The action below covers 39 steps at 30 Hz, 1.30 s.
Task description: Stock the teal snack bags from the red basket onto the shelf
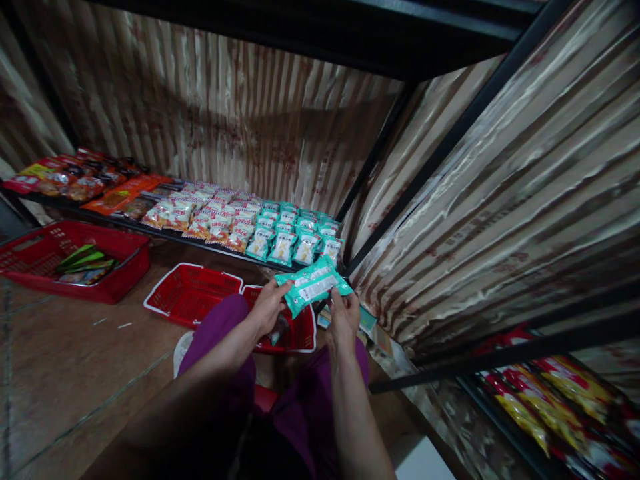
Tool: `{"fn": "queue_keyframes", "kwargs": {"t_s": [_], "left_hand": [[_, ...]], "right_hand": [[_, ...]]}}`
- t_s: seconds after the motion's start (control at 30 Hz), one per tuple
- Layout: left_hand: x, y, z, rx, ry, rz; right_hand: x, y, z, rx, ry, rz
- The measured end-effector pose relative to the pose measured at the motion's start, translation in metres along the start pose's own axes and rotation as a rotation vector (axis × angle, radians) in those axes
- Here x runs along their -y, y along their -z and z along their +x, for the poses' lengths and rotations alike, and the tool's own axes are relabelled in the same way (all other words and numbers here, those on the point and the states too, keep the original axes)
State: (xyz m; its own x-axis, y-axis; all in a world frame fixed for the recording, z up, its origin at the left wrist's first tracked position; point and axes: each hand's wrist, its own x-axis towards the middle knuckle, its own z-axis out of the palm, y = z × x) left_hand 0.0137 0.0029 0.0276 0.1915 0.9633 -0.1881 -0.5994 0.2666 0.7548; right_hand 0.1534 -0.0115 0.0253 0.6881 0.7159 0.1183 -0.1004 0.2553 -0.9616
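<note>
1. teal packets: held in the air just in front of the shelf, near its right end. looks like a thin stack, count unclear.
2. left hand is closed on the stack's left end. right hand grips the right end from below with fingers curled. both hold by the ends only, with nothing under the middle.
3. risk: loose inner packets could slip out of the pinch. they would likely land in the red basket below the shelf front, or on the floor beside it.
4. risk: the front teal row sits right at the shelf edge. a nudge from the stack or a wrist could knock it off.
5. risk: the pink-and-white packets lie directly left of the teal rows on the shelf, so it is easy to mix the kinds in this dim light.
6. risk: the dark upright post at the right end of the shelf is close to the right hand, so an elbow or packet could catch on it.
</note>
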Motion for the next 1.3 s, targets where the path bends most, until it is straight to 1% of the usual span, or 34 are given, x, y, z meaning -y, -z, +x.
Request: {"fn": "queue_keyframes", "kwargs": {"t_s": [0.07, 0.17, 0.23, 0.27, 0.33, 0.4, 0.53, 0.6, 0.77, 0.87, 0.97, 1.17, 1.3], "left_hand": [[-0.001, 0.001, 0.002, -0.012, -0.016, 0.008], [0.0, 0.002, 0.005, -0.039, -0.023, 0.014], [-0.001, 0.003, 0.007, -0.049, -0.022, 0.012], [-0.001, 0.003, 0.008, -0.049, -0.025, 0.01], [-0.004, 0.002, 0.008, -0.048, -0.037, 0.011], [-0.007, 0.002, 0.006, -0.062, -0.047, 0.028], [-0.014, 0.001, 0.003, -0.109, -0.034, 0.083], [-0.016, 0.002, 0.002, -0.105, -0.049, 0.107], [-0.018, 0.005, 0.001, -0.079, -0.07, 0.163], [-0.019, 0.005, -0.002, -0.069, -0.066, 0.145], [-0.021, 0.004, -0.004, -0.058, -0.067, 0.116], [-0.026, 0.004, -0.005, -0.058, -0.064, 0.091], [-0.026, 0.004, -0.005, -0.004, -0.073, 0.085]], "right_hand": [[0.001, 0.002, 0.0, -0.035, 0.154, -0.158], [0.004, 0.004, -0.002, -0.019, 0.477, -0.484], [0.006, 0.004, -0.004, 0.042, 0.672, -0.65], [0.007, 0.004, -0.005, 0.079, 0.746, -0.705], [0.007, 0.005, -0.006, 0.157, 0.846, -0.78], [0.007, 0.005, -0.008, 0.257, 0.909, -0.845], [0.004, 0.005, -0.011, 0.471, 0.99, -0.967], [0.002, 0.004, -0.012, 0.512, 1.007, -0.999], [-0.006, 0.002, -0.01, 0.478, 1.031, -0.992], [-0.011, 0.001, -0.008, 0.501, 1.031, -1.015], [-0.015, 0.001, -0.007, 0.497, 1.03, -1.029], [-0.016, 0.002, -0.008, 0.502, 1.023, -1.033], [-0.015, 0.001, -0.009, 0.467, 1.039, -1.02]]}}
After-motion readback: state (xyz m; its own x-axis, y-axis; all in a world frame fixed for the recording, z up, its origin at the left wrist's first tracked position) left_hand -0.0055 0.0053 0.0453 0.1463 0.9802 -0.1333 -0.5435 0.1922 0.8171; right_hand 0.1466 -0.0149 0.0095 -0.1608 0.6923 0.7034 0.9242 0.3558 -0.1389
